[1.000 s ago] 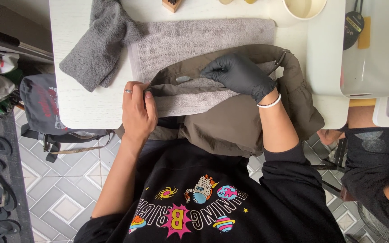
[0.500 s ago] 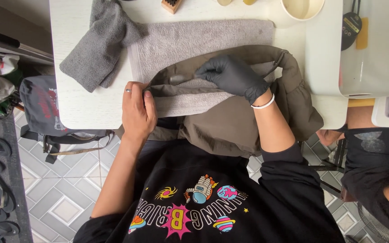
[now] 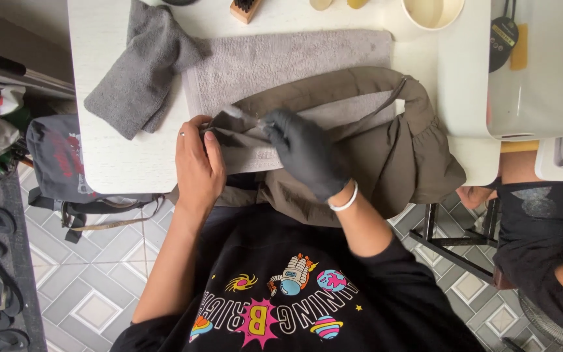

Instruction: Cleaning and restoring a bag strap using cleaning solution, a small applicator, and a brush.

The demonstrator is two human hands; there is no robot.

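Bag: I see an olive-brown fabric bag (image 3: 392, 156) lying across the near edge of the white table (image 3: 118, 163), its body spilling over that edge toward my lap and its strap looping up over the towel.
Left hand: my bare left hand (image 3: 198, 166), ring on one finger, pins the bag's left end at the table's near edge; fingers (image 3: 193, 133) are curled over the fabric, grasping it.
Right hand: my right hand (image 3: 307, 156), in a black glove with a white band at the wrist, lies on the bag's upper seam with fingers bent onto the cloth; it is blurred, so I cannot tell whether it pinches or only presses.
Flat towel: a grey towel (image 3: 281, 62) is spread under the bag, its far edge near the table's far side.
Loose cloth: a darker grey cloth (image 3: 138, 72) is bunched at the left, touching the towel's left edge and stopping just short of the table's left edge.
Open room: bare tabletop shows left of and below the loose cloth, beside my left hand.
Right side: a white tub (image 3: 542, 85) crowds the bag's right end; a cream cup (image 3: 433, 12) stands at the far edge.
Floor: a dark backpack (image 3: 66, 163) lies against the table's left corner.
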